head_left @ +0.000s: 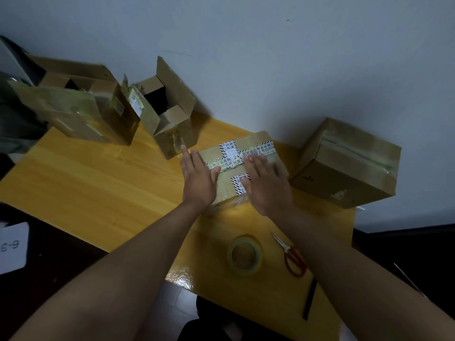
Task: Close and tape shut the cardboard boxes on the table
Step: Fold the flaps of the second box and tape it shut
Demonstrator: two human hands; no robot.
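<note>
A closed cardboard box (pixel 261 148) with white printed tape crossing its top sits mid-table. My left hand (pixel 199 178) lies flat with straight fingers on its left edge. Flat on the right half of the lid presses my right hand (pixel 267 185). A roll of clear tape (pixel 245 254) lies on the table near me, with red-handled scissors (pixel 291 257) beside it. A taped-shut box (pixel 349 163) stands at the right. Two open boxes stand at the back left: a small one (pixel 172 126) with flaps up and a larger one (pixel 81 107).
The yellow wooden table (pixel 93 183) stands against a white wall. A black strip (pixel 310 299) lies near the front right edge. A white label (pixel 12 247) shows on a dark surface at the left. Dark floor lies beyond the table's right side.
</note>
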